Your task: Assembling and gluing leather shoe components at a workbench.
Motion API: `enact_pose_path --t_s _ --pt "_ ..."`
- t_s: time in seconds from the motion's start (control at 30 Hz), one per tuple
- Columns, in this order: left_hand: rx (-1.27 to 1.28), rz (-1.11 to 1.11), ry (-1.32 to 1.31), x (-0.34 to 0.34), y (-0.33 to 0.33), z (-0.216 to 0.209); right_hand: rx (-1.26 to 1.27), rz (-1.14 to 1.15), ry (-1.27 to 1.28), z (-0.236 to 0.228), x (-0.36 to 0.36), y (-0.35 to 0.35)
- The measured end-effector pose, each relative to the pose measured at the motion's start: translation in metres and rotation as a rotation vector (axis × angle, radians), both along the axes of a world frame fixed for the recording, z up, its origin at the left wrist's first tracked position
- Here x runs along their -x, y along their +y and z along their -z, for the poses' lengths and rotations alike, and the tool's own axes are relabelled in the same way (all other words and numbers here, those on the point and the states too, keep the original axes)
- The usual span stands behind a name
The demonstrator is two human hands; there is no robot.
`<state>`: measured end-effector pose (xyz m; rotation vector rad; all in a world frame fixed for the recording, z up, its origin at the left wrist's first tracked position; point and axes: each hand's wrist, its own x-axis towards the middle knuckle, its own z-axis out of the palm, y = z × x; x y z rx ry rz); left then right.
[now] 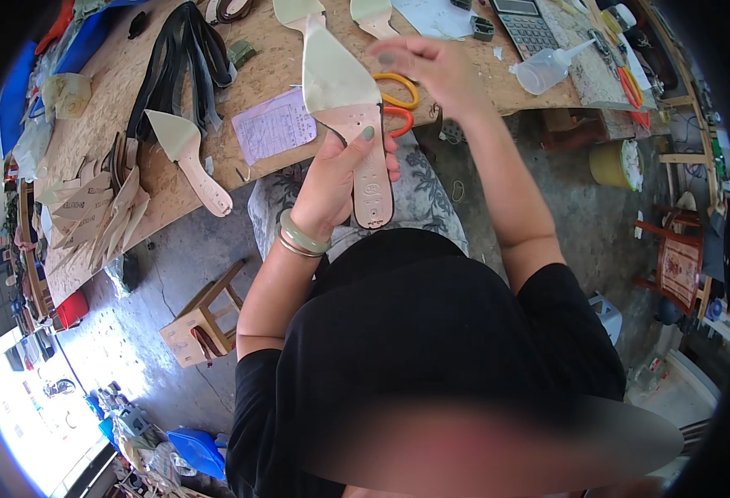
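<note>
My left hand [336, 178] is closed on a leather piece [373, 178], its thumb lying across the front. The piece has a broad cream triangular end on top and a narrow, rounded beige strip below with small holes, a stamped mark and dark edges. My right hand [436, 70], slightly blurred, hovers to the right of the cream end, fingers loosely stretched and nothing visible in them. Below it, yellow and orange scissor handles [402, 91] show partly behind the leather piece. A similar leather piece [191, 162] lies on the table to the left.
On the wooden table [274, 62] are black straps [186, 62], a stack of beige pieces [103, 203], a pink written slip [274, 124], a calculator [524, 31] and a clear squeeze bottle [548, 70]. A wooden stool [203, 319] stands at lower left, a yellow bucket [617, 166] at right.
</note>
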<state>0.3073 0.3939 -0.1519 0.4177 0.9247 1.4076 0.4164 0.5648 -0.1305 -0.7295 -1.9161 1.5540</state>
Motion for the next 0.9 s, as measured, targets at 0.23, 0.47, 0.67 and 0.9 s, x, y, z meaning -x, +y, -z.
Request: enact_pose_path --t_s 0.23,0.47,0.67,0.9 --pt "0.134 0.170 -0.121 0.006 0.007 0.007 -0.719 -0.308 -0.104 -0.015 0.016 0.012" --pt "0.140 0.130 -0.208 0.010 0.013 0.011 -0.430 -0.192 0.045 0.000 0.018 0.007" --pt "0.139 0.104 -0.021 0.010 0.009 0.002 -0.143 -0.217 -0.064 0.003 0.012 0.016" --pt "0.032 0.146 -0.121 0.007 0.010 0.005 -0.256 -0.164 -0.118 0.013 0.015 0.008"
